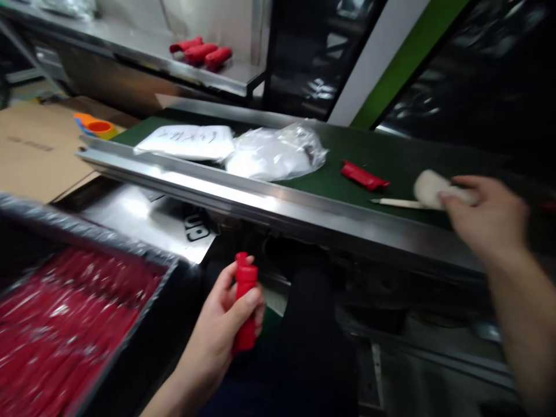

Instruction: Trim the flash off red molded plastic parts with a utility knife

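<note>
- Currently, your left hand (pixel 217 330) is wrapped around a red piece (pixel 246 286), held upright below the metal rail (pixel 260 202).
- Your right hand (pixel 490 214) grips a pale rounded bundle (pixel 428 188) over the green belt (pixel 334 174); a pale stick with a pointed tip (pixel 397 202) reaches out beside it.
- As for progress, many red wrapped pieces (pixel 73 313) lie close together in the dark bin (pixel 147 318) at your left. A loose red piece (pixel 364 175) lies on the belt, outside the bin, as is the one you hold. Whether any are finished, you cannot tell from this view.
- Farther left on the belt sit a clear plastic bag (pixel 280 153) and a white packet with handwriting (pixel 186 142).
- Beyond the belt, three red pieces (pixel 200 53) rest on the metal bench (pixel 237 81).
- Around you are brown cardboard (pixel 39 145), an orange and yellow item (pixel 99 127), and dark glossy panels beside a green strip (pixel 391 69).
</note>
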The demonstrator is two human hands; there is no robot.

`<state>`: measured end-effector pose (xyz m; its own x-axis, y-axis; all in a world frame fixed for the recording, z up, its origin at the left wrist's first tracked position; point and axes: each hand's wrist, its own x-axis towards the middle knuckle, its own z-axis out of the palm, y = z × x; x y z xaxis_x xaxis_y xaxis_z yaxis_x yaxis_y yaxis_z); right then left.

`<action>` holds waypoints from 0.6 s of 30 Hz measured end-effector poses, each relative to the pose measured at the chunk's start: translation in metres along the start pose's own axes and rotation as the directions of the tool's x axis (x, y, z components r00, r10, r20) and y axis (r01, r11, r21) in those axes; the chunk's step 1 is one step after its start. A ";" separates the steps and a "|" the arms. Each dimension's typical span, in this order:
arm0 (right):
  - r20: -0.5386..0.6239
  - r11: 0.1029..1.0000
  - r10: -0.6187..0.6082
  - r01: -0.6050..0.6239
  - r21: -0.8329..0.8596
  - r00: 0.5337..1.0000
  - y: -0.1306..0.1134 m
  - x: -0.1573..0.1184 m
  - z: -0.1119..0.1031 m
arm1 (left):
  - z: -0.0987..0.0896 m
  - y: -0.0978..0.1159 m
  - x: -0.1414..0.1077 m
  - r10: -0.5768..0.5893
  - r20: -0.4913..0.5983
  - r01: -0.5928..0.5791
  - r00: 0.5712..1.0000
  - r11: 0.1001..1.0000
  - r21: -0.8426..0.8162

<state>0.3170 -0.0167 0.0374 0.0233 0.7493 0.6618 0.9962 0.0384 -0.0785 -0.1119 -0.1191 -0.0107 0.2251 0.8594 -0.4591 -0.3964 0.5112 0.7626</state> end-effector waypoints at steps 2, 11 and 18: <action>0.117 0.998 0.012 -0.004 -0.066 0.993 0.026 0.014 -0.002 | -0.001 -0.001 0.001 0.011 -0.074 -0.008 0.997 0.999 0.049; 0.314 0.979 0.004 0.061 -0.195 0.950 0.052 0.016 -0.031 | 0.004 0.000 -0.008 0.067 -0.161 -0.024 0.985 0.966 0.256; 0.468 0.972 -0.233 0.202 0.116 0.853 0.014 0.029 -0.016 | 0.003 0.001 -0.015 0.366 0.009 -0.310 0.931 0.776 0.550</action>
<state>0.3325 -0.0050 0.0673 -0.2520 0.9391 0.2338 0.9636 0.2658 -0.0292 -0.1132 -0.1316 -0.0014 0.0722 0.9869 -0.1443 0.1119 0.1358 0.9844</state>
